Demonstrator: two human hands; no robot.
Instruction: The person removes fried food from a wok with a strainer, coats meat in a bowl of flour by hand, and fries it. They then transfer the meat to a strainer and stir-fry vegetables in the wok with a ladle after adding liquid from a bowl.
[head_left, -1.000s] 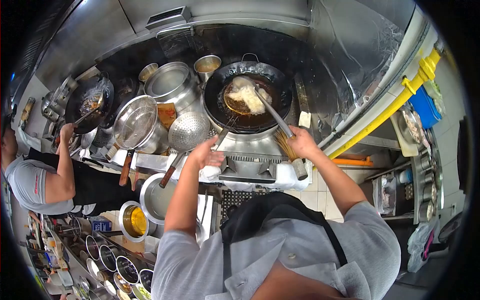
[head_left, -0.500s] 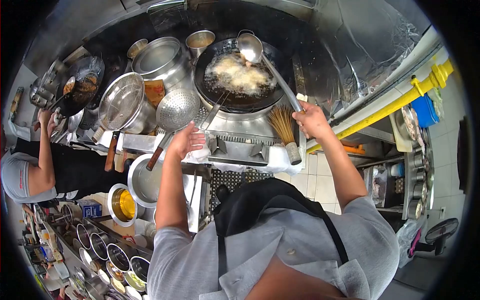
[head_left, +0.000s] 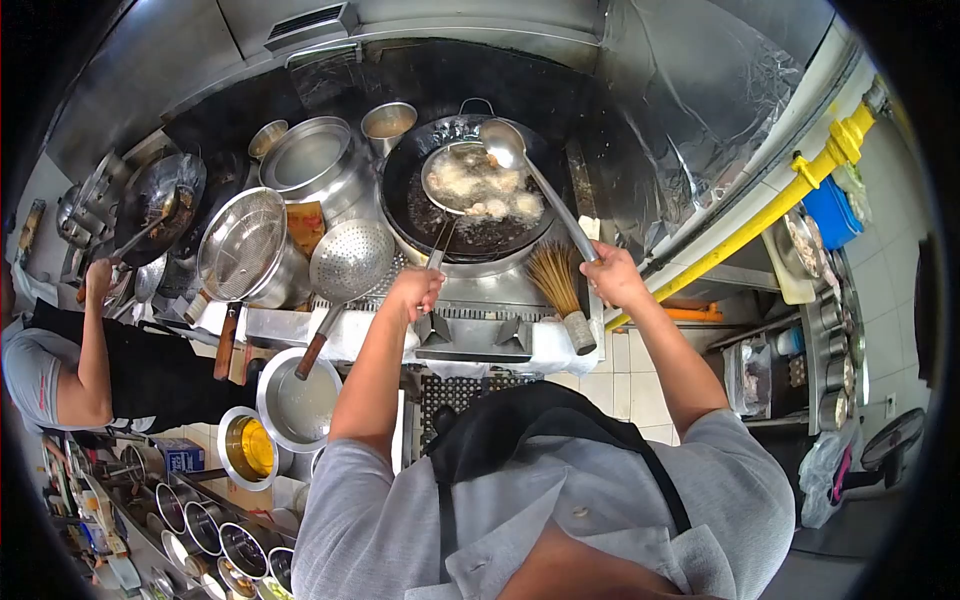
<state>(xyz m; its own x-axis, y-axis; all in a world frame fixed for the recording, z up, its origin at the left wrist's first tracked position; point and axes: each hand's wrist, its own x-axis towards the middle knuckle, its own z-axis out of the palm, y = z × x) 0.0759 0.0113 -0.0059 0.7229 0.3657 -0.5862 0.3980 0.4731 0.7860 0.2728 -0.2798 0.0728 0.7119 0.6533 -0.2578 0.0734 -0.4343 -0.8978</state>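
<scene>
My left hand is closed round the handle of a wire skimmer, whose round head lies in the hot oil of the black wok. Pale battered pieces bubble in and beside the skimmer. My right hand grips the long handle of a steel ladle; its bowl hangs over the far part of the wok, close to the pieces. Below that handle, near my right hand, stands a bamboo brush.
Left of the wok are a perforated skimmer, a mesh strainer and a lidded pot. A co-worker's arm reaches to another wok at far left. A yellow pipe runs along the right.
My left hand, open before, has closed on the wire skimmer's handle. The skimmer's head now shows in the oil around some pieces. The ladle bowl sits slightly lower in view.
</scene>
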